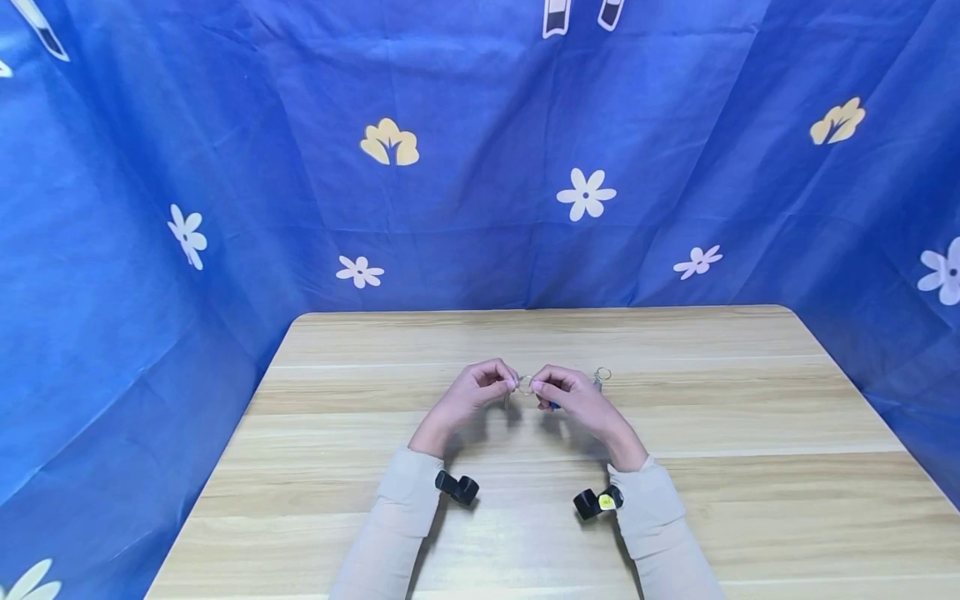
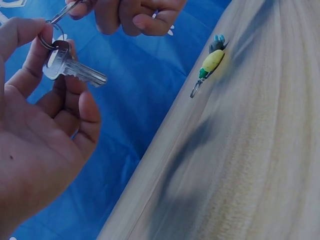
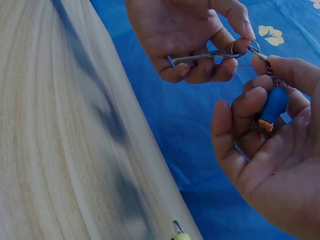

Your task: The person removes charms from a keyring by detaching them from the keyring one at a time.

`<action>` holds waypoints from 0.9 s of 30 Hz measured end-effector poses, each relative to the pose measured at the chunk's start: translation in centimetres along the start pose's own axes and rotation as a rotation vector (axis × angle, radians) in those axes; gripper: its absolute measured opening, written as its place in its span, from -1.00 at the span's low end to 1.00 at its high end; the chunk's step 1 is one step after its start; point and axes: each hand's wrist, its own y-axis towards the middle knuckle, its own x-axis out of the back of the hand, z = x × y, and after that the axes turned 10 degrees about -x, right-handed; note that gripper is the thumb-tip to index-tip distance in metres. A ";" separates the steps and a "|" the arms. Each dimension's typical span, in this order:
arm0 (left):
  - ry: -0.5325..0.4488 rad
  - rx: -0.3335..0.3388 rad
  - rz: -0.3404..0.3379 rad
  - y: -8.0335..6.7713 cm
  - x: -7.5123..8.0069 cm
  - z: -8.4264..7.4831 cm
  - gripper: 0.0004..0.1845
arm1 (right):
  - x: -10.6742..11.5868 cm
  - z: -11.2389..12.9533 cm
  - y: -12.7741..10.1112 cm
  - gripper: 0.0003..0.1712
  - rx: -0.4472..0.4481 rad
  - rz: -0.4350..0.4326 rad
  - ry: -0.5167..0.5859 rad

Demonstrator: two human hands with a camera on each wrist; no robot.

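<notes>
Close together above the table, both hands meet at a thin metal key ring (image 1: 526,385). My left hand (image 1: 474,392) pinches it between thumb and fingertip. A silver key (image 2: 82,71) hangs from that ring in front of the curled fingers. Opposite, my right hand (image 1: 573,396) pinches the metal ring end of a keychain, which meets the key's ring in the right wrist view. From this end a short chain (image 3: 271,75) leads to a blue charm (image 3: 275,105) with an orange tip, lying against the right fingers.
On the wooden table (image 1: 337,500), just right of the right hand, lies another keychain with a yellow body (image 2: 212,60), dark end and metal ring. A blue patterned cloth (image 1: 480,208) hangs behind and at both sides. Each wrist wears a small black camera (image 1: 457,488).
</notes>
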 end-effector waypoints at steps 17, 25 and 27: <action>-0.036 0.028 0.040 0.1 0.0 -0.1 -0.96 | -0.2 0.3 -0.1 -0.71 -0.013 0.011 0.031; 0.048 0.106 0.047 0.1 0.1 -0.1 -0.65 | -0.1 0.3 -0.2 -0.69 -0.047 0.041 0.026; 0.062 0.112 0.049 0.1 0.1 -0.2 -0.66 | 0.0 0.3 -0.2 -0.69 -0.064 0.045 0.022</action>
